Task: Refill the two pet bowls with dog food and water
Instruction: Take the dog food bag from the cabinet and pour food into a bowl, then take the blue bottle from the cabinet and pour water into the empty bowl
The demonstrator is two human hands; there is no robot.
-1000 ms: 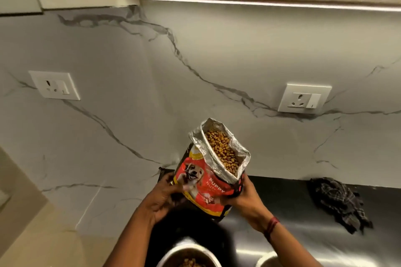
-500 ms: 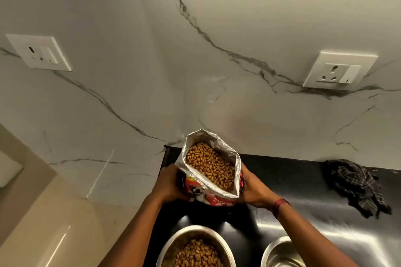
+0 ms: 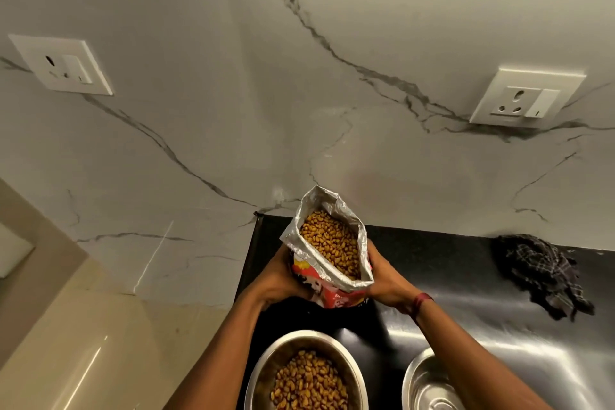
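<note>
An open red dog food bag (image 3: 327,289) with a silver foil lining stands upright at the back of the black counter (image 3: 432,263), full of brown kibble (image 3: 332,243). My left hand (image 3: 278,280) grips its left side and my right hand (image 3: 386,280) grips its right side. In front of it, at the bottom edge, a steel bowl (image 3: 266,373) holds kibble. A second steel bowl (image 3: 422,383) to its right looks empty and is partly cut off by the frame.
A dark checked cloth (image 3: 545,273) lies crumpled at the counter's back right. The marble wall behind carries a socket on the left (image 3: 63,66) and one on the right (image 3: 525,98). A beige surface (image 3: 83,343) lies left of the counter.
The bag has come from a raised tilt down to standing upright on the counter. The camera has tipped downward, so both bowls show more fully.
</note>
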